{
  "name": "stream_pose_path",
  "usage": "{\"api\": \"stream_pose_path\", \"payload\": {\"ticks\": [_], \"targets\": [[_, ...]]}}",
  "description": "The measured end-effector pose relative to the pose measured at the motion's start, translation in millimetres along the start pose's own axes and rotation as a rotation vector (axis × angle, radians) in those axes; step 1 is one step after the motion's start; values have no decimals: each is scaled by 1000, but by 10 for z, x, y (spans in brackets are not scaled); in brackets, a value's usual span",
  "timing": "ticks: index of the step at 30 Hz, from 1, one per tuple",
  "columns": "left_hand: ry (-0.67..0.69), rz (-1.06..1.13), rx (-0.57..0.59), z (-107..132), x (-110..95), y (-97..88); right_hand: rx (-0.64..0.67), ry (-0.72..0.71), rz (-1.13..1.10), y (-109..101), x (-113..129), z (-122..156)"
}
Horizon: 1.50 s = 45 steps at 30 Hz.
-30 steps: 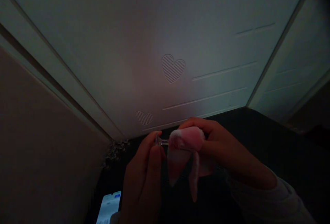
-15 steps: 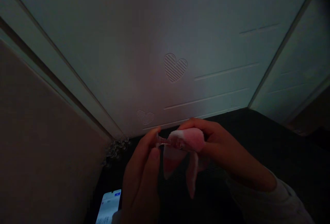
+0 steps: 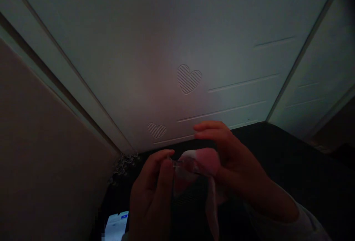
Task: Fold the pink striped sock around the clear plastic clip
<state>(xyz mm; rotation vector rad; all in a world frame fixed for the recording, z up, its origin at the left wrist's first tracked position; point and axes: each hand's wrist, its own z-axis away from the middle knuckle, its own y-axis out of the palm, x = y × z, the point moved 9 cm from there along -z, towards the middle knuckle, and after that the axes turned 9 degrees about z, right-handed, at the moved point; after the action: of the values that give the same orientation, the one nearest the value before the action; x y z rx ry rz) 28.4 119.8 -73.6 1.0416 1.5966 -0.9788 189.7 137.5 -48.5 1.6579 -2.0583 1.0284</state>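
Dim light limits detail. At lower left a phone (image 3: 115, 227) lies lit, screen up, beside a small heap of clear glinting beads (image 3: 124, 161) at the foot of a pale panel embossed with striped hearts (image 3: 189, 78). The left hand (image 3: 151, 196) pinches a small clear plastic piece (image 3: 174, 163) between thumb and forefinger, its end entering a soft pink-and-white fabric item (image 3: 201, 159). The right hand (image 3: 235, 167) cups that fabric from behind, thumb under, upper fingers (image 3: 208, 128) lifted clear. Judged partway: piece and fabric are joined at one end; loose strips hang below over a dark surface (image 3: 291, 167).
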Motion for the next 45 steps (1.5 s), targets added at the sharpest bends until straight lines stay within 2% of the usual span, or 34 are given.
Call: {"api": "stream_pose_path", "payload": {"ticks": [3, 7, 16, 24, 31, 34, 38, 45], "targets": [[-17, 31, 26, -6, 7, 15, -59, -80, 17, -53, 109, 18], [-12, 61, 6, 18, -16, -3, 76, -157, -41, 39, 209, -1], [48, 26, 6, 40, -97, -11, 74, -47, -47, 43, 89, -40], [30, 72, 47, 29, -35, 26, 112, -16, -17, 76, 48, -43], [48, 66, 34, 39, -41, 12, 123, -4, -68, 87, 52, -52], [61, 47, 32, 41, -63, 17, 145, 64, -97, 112, -12, -37], [119, -8, 14, 59, -123, 11, 221, 232, -148, 181, -131, 1], [228, -118, 46, 112, -240, 2, 273, 422, -359, 246, -200, 57]]}}
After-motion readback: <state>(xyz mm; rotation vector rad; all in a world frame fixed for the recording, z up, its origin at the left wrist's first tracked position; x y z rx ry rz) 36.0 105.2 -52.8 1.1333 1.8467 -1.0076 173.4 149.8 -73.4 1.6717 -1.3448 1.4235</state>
